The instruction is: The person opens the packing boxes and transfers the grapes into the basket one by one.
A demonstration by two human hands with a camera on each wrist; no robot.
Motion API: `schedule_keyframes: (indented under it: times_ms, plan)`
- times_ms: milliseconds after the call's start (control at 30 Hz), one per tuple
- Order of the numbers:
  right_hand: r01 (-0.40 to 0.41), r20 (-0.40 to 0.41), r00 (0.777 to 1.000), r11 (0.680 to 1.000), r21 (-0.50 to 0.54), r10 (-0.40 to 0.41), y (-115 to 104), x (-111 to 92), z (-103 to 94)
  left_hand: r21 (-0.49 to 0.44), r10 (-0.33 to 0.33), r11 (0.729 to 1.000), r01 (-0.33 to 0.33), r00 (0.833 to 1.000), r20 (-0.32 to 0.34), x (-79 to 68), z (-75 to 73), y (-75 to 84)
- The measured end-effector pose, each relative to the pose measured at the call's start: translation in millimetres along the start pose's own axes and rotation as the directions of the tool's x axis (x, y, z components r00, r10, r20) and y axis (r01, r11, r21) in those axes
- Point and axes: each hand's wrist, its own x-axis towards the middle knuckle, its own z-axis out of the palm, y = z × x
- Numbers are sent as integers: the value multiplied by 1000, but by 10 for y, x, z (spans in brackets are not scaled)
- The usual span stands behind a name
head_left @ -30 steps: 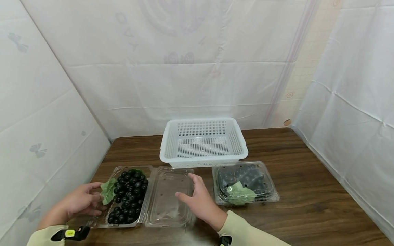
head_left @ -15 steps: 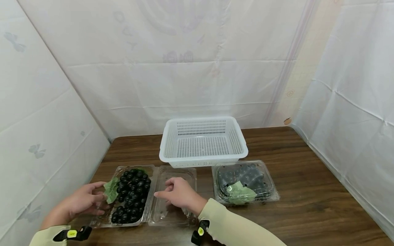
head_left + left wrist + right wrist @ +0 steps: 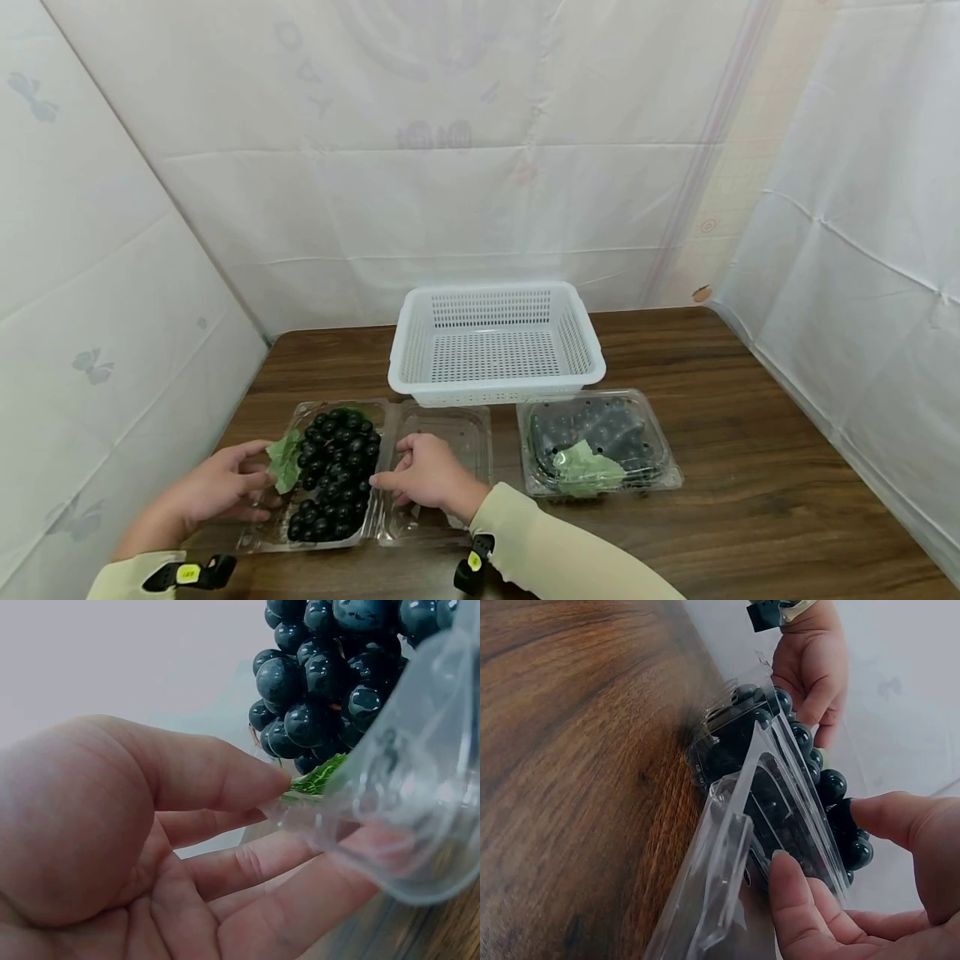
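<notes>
On the left of the table lies an open clear plastic clamshell container (image 3: 262, 540) filled with dark grapes (image 3: 341, 467); its lid (image 3: 465, 433) is folded out to the right. My left hand (image 3: 225, 492) pinches the container's left edge, thumb above and fingers below, beside a green leaf (image 3: 285, 461). My right hand (image 3: 429, 475) reaches over the lid to the hinge side. In the right wrist view, its thumb lies against the grapes (image 3: 844, 825) while the fingers touch the outside of the container wall, gripping that side.
A white perforated basket (image 3: 497, 389) stands at the back middle. To the right sits a closed clear container (image 3: 652, 433) with dark grapes and a green leaf (image 3: 587, 471) in it. White cloth walls surround the brown wooden table (image 3: 750, 467).
My right hand has moved left from the lid's right edge to the hinge side. The open container has slid slightly right, and my left hand has moved along with it.
</notes>
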Motion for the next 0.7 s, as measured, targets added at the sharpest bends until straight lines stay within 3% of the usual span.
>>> schedule_keyframes:
  times_ms: [167,700]
  plan:
    - [-2,-8,1000,1000,-27,1,-8,-7,-12,9,-22,1000,22,1000,-14,8,40,26]
    - [-57,-7,998,998,29,57,37,-38,-65,31,-11,999,12,1000,-26,25,155,83]
